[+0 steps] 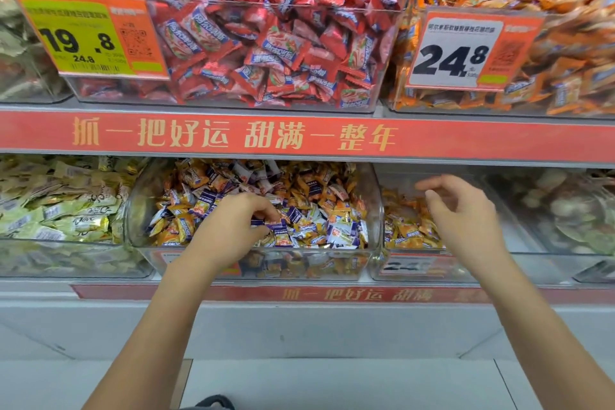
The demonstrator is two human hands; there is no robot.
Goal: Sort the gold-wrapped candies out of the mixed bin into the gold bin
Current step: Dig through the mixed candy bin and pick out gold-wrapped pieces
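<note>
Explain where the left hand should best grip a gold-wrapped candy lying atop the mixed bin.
Probably pinch a gold-wrapped candy across its puffed middle, coming from above. It lies flat on the mixed bin heap, clear wall in front, so only the top is free. The left hand already reaches in.

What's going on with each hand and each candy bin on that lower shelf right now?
Left hand: reaching into the mixed bin, fingers curled among candies.
Right hand: over the gold bin, fingers loosely open, holding nothing visible.
Mixed bin: heaped with gold and purple-white candies.
Gold bin: holds a low layer of gold candies.
</note>
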